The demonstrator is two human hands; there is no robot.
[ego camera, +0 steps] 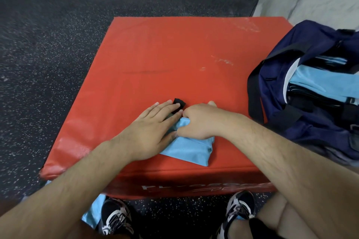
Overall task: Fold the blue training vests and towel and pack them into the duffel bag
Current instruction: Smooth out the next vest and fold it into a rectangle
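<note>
A: What takes up most of the view?

B: A dark speckled rubber floor is seen on the left and far side. A large red vinyl padded box is set on it.

A: And the bag?

B: A navy fabric duffel bag is placed at the right edge of the box, touching it, with its top open. A stack of folded light blue vests is seen inside it.

A: Where is the piece being worked on?

B: A light blue mesh vest, folded small, is laid on the near part of the box top, well apart from the bag. Another light blue cloth is seen on the floor beside a black and white shoe; what it is cannot be told.

A: How are the hands placed?

B: The left hand is laid flat on the vest's left side, its fingers held straight and close together. The right hand is set on the vest's far edge with fingers curled, and the blue fabric is gathered and pinched beneath them.

A: Anything smaller?

B: A short black strip of trim is seen at the vest's far end, touched by the left fingertips.
</note>
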